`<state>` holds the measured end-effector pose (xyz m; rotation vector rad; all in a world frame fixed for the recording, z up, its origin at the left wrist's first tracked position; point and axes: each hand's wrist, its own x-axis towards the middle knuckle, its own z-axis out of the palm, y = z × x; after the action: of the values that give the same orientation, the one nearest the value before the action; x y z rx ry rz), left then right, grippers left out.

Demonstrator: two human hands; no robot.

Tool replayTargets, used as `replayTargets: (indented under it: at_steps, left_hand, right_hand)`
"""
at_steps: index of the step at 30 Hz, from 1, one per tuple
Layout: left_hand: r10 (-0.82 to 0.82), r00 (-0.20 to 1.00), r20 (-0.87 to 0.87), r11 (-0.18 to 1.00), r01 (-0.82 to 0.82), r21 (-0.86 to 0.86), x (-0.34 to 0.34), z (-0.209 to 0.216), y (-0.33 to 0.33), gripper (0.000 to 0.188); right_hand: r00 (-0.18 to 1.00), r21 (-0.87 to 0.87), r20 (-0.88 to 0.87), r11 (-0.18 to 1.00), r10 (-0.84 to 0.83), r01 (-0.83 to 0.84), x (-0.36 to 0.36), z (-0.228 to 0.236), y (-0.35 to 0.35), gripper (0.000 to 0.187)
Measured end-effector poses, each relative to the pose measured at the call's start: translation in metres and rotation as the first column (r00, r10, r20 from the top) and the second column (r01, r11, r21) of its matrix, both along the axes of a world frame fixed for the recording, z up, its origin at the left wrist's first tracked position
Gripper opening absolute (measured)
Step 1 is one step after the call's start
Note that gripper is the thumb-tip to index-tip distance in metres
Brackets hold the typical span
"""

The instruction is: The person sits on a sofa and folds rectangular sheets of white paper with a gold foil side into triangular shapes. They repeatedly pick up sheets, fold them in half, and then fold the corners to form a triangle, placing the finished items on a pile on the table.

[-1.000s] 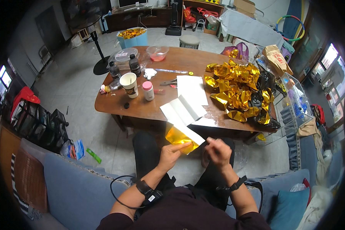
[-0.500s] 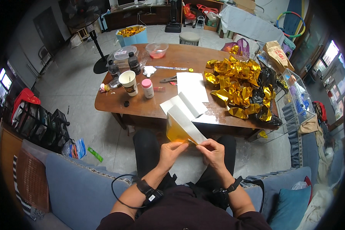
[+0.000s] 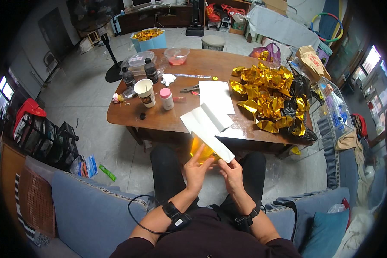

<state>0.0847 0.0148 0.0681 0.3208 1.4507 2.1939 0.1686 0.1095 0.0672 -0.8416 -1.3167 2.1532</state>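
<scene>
Left hand and right hand near each other, both closed on a gold-and-white sheet at its lower edge. Sheet tilted above the lap, at the near side of the worktop. Crumpled gold foil heaped on the worktop's right side.

- The left hand is resting its fingers on the gold face of a gold-and-white sheet.
- The right hand is gripping it — at the lower right corner.
- Crumpled gold foil is lying on the table — right side.
- A paper cup is standing beside a pink-capped bottle.
</scene>
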Motion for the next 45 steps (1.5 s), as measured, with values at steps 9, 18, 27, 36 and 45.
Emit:
replayTargets:
  at_steps: [9, 18, 27, 36, 45]
  left_hand:
    - [0.025, 0.984, -0.176, 0.999, -0.03, -0.024, -0.027, -0.04, -0.038, 0.043]
    - [-0.653, 0.738, 0.168, 0.756, 0.648, 0.089, -0.079, -0.005, -0.051, 0.034]
    - [-0.61, 0.789, 0.079, 0.793, 0.607, 0.057, -0.078, -0.004, -0.047, 0.029]
    - [-0.534, 0.778, 0.331, 0.836, 0.428, 0.343, -0.069, -0.034, -0.047, 0.024]
    - [-0.351, 0.89, 0.29, 0.936, 0.329, 0.121, -0.054, -0.028, -0.041, 0.021]
  right_hand:
    - [0.989, -0.039, -0.088, 0.993, -0.115, 0.112, 0.014, 0.003, 0.045, 0.016]
    - [0.912, 0.025, 0.053, 0.913, 0.406, -0.408, 0.026, 0.029, 0.066, 0.026]
    - [0.925, 0.195, 0.087, 0.904, 0.371, -0.381, 0.026, 0.024, 0.073, 0.024]
    - [0.913, -0.087, -0.165, 0.916, 0.374, -0.391, 0.031, 0.004, 0.07, 0.021]
    - [0.981, -0.227, -0.134, 0.959, 0.14, -0.168, 0.032, -0.017, 0.061, 0.019]
